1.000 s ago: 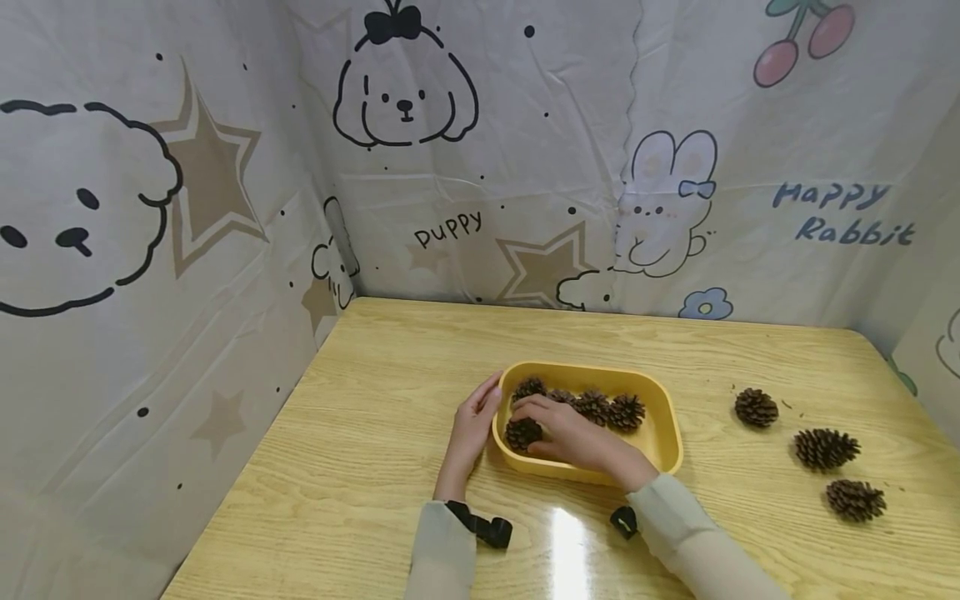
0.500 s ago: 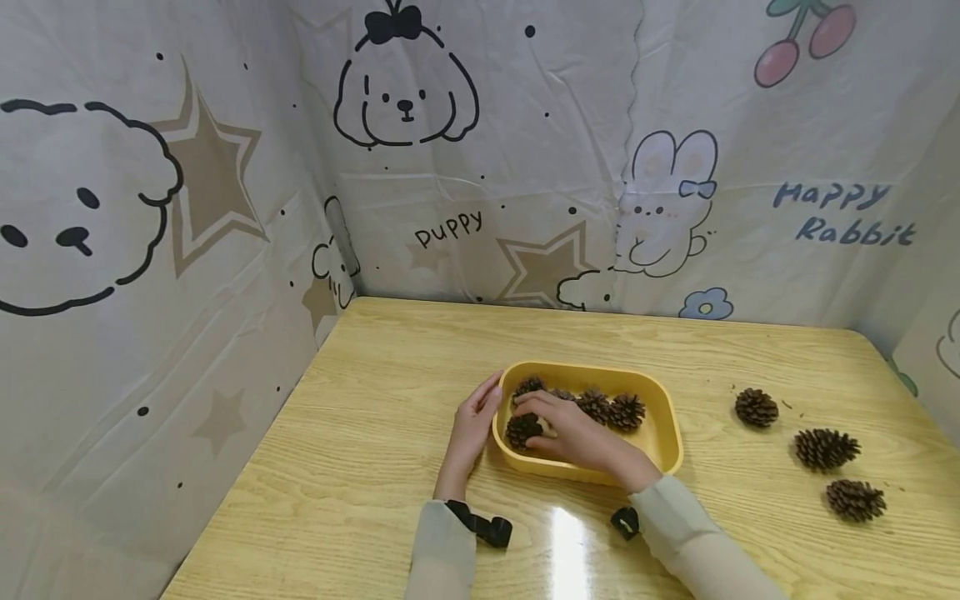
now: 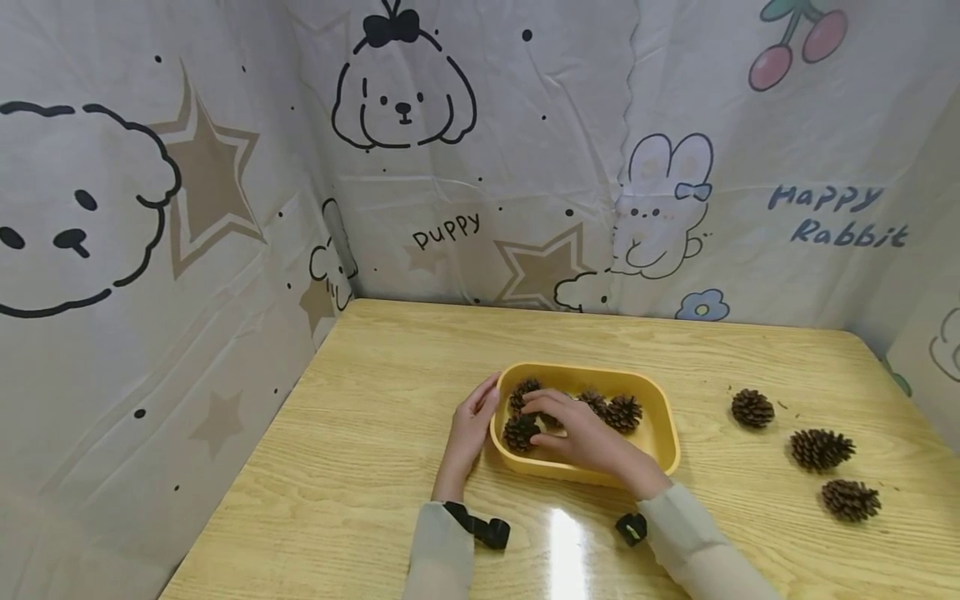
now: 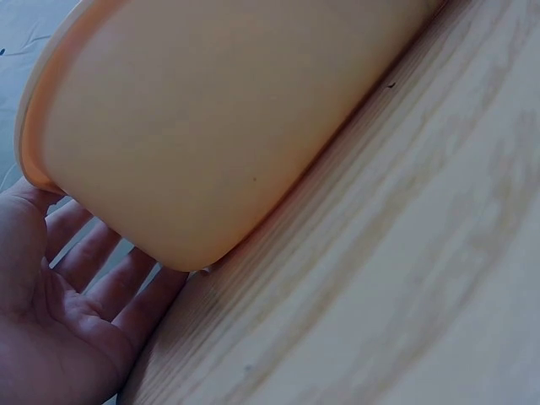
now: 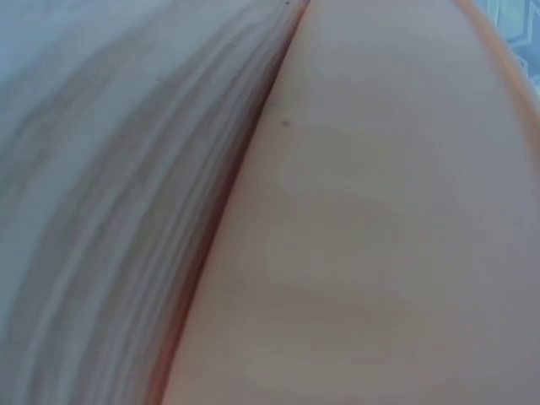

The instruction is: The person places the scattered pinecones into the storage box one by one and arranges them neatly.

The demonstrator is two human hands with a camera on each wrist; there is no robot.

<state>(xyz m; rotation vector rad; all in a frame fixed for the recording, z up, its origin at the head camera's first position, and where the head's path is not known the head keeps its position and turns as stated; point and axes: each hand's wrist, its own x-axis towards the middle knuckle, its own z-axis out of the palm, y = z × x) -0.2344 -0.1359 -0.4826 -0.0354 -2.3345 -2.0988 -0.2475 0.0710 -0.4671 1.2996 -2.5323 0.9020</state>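
A yellow plastic tub [image 3: 663, 417] holds several brown pine cones. My left hand [image 3: 472, 421] lies against its left end; in the left wrist view the fingers [image 4: 105, 278] stretch along the outside of the wall. Over the tub, my right hand [image 3: 581, 429] reaches in from the front right, thumb and fingers spread apart with a gap between them. Just left of its fingertips sits the nearest pine cone [image 3: 521, 433], in the front left corner. Another pine cone [image 3: 525, 393] lies behind that one. The right wrist view shows only the tub's outer wall [image 5: 363, 219] and the tabletop.
To the right of the tub, three loose pine cones lie on the wooden table [image 3: 360, 400]: one pine cone [image 3: 752, 409] nearer, then a second pine cone [image 3: 822, 450] and a third pine cone [image 3: 851, 500]. A printed cloth [image 3: 450, 192] hangs behind the table.
My right hand has drawn slightly right, away from the front left pine cone, and its fingers have parted from it. The left hand stays at the tub's end.
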